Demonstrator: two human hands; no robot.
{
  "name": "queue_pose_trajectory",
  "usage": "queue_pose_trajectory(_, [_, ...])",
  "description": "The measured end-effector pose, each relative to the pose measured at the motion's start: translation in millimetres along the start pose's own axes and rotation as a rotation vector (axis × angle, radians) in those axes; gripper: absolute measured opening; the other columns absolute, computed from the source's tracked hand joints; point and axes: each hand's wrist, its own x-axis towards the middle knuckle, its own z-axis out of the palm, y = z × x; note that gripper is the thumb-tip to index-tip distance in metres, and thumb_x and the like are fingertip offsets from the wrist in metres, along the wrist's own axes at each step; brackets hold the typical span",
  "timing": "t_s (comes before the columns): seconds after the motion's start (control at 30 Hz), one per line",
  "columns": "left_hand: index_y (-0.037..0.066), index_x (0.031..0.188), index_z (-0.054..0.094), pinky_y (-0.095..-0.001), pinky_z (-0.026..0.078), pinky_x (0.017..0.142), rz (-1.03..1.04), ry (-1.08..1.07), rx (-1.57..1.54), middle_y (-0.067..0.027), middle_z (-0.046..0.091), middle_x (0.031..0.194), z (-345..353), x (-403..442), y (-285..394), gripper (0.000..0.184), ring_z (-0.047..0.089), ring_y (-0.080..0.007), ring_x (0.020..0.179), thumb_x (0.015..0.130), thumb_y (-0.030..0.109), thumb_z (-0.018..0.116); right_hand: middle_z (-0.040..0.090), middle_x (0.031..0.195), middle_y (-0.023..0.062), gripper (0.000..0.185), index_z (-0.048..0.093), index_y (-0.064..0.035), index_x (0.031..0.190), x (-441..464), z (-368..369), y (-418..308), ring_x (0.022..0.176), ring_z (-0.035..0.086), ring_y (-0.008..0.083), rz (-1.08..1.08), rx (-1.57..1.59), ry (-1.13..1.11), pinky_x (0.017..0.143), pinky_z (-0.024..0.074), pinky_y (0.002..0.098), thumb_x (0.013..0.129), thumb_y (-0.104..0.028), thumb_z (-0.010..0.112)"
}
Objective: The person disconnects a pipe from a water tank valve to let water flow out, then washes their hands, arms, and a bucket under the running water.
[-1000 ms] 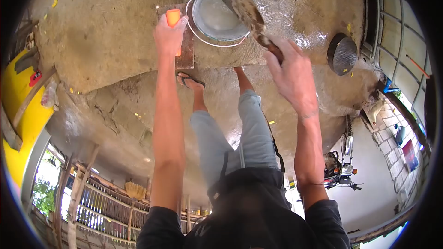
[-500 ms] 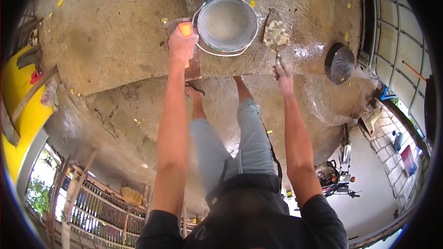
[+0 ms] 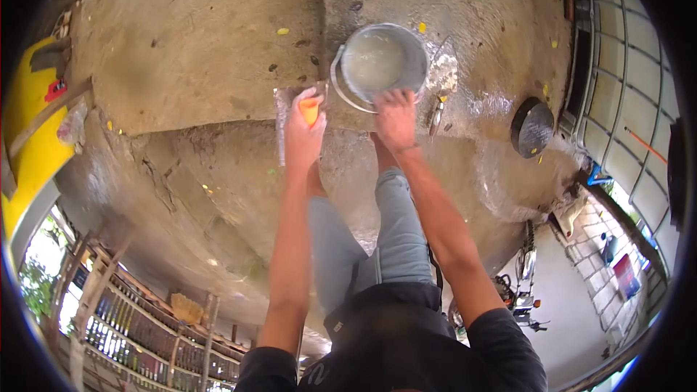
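Well — grey bucket [image 3: 419, 65], cloudy liquid [image 3: 372, 62].

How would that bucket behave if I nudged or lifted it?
Probably heavy for its size: the bucket holds cloudy liquid. A push would likely make that liquid slosh, since the top is open. The handle, lying to one side, may swing when moved.

Your black short-sleeved shirt [image 3: 396, 341] bears a pale marking [image 3: 316, 374] near its left sleeve [image 3: 268, 370]; beyond the shirt come your cropped, light-blue trousers [image 3: 401, 243].
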Motion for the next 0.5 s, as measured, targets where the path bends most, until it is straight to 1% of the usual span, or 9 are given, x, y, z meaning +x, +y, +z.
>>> queue_pose_trajectory(0.03, [0.005,0.12,0.053,-0.0311,0.05,0.082,0.007,-0.004,0.079,-0.0109,0.066,0.113,-19.8,-10.1,0.2,0.037,0.063,-0.0199,0.094,0.083,0.001,0.057,0.065,0.097,0.0109,0.028,0.066,-0.0067,0.099,-3.6,-3.9,9.2,0.1,0.056,0.0266,-0.037,-0.024,0.092,0.099,0.034,0.0453,0.072,-0.011,0.057])
queue_pose_trajectory(0.1, [0.007,0.12,0.054,-0.0334,0.049,0.084,0.015,0.001,0.241,-0.0103,0.066,0.113,-64.8,-31.7,-4.5,0.038,0.064,-0.0252,0.098,0.082,0.001,0.058,0.065,0.097,0.0122,0.03,0.066,-0.0057,0.099,-2.1,-23.7,19.4,0.099,0.056,0.0274,-0.034,-0.003,0.204,0.096,0.0353,0.0452,0.071,-0.009,0.057])
queue_pose_trajectory(0.17, [0.01,0.118,0.056,-0.039,0.047,0.091,-0.097,0.033,0.295,-0.015,0.063,0.115,-104.1,-59.1,-30.3,0.041,0.059,-0.0343,0.107,0.078,0.004,0.061,0.065,0.096,0.0112,0.03,0.066,-0.0055,0.098,6.9,-44.0,14.3,0.099,0.056,0.0275,0.007,0.014,0.216,0.096,0.0356,0.0453,0.069,-0.007,0.058])
queue_pose_trajectory(0.23, [0.01,0.12,0.056,-0.0412,0.046,0.09,-0.16,0.036,0.401,-0.0152,0.063,0.111,-142.6,-98.2,-73.1,0.046,0.058,-0.0361,0.105,0.074,0.003,0.061,0.065,0.095,0.0102,0.031,0.066,-0.005,0.098,15.1,-58.0,-6.1,0.098,0.055,0.0277,0.007,-0.018,0.231,0.096,0.0357,0.045,0.068,-0.005,0.058])
queue_pose_trajectory(0.3, [0.01,0.12,0.056,-0.0422,0.046,0.089,-0.407,0.032,0.516,-0.0142,0.062,0.109,-173.9,-149.4,-139.1,0.049,0.058,-0.036,0.103,0.072,0.002,0.06,0.065,0.094,0.0091,0.031,0.065,-0.0042,0.098,24.7,-67.4,-28.9,0.098,0.055,0.028,-0.04,-0.101,0.262,0.096,0.0354,0.0444,0.068,-0.004,0.059])
queue_pose_trajectory(0.33, [0.009,0.12,0.056,-0.0421,0.046,0.088,-0.356,0.055,0.497,-0.0144,0.062,0.108,-187.3,-173.2,-152.3,0.049,0.059,-0.0353,0.102,0.071,0.002,0.06,0.066,0.093,0.0067,0.028,0.066,-0.0047,0.096,28.8,-67.8,-38.6,0.097,0.053,0.0267,-0.079,-0.137,0.285,0.095,0.0358,0.043,0.068,-0.005,0.06])
queue_pose_trajectory(0.37, [0.009,0.119,0.056,-0.042,0.046,0.088,-0.306,0.074,0.476,-0.0146,0.062,0.108,-198.6,-198.1,-163.7,0.049,0.059,-0.0347,0.102,0.071,0.002,0.06,0.066,0.092,0.0064,0.027,0.066,-0.0051,0.095,32.0,-67.1,-47.1,0.096,0.053,0.0263,-0.094,-0.141,0.267,0.094,0.036,0.0426,0.068,-0.005,0.06])
queue_pose_trajectory(0.43, [0.012,0.119,0.056,-0.0391,0.049,0.083,-0.426,0.127,0.47,-0.0141,0.065,0.101,-217.3,-247.5,-190.6,0.042,0.063,-0.0308,0.095,0.078,0.013,0.066,0.065,0.091,0.0058,0.024,0.066,-0.0059,0.092,30.4,-62.0,-62.4,0.095,0.052,0.0255,-0.116,-0.155,0.215,0.092,0.0363,0.0418,0.069,-0.006,0.06])
queue_pose_trajectory(0.5, [0.011,0.118,0.056,-0.0393,0.049,0.082,-0.543,0.138,0.469,-0.0136,0.066,0.099,-232.9,-293.1,-217.2,0.042,0.063,-0.0306,0.093,0.079,0.017,0.068,0.064,0.088,0.0053,0.023,0.065,-0.0079,0.091,29.3,-54.0,-86.2,0.095,0.052,0.0247,-0.174,-0.145,0.179,0.09,0.0368,0.0412,0.068,-0.008,0.061])
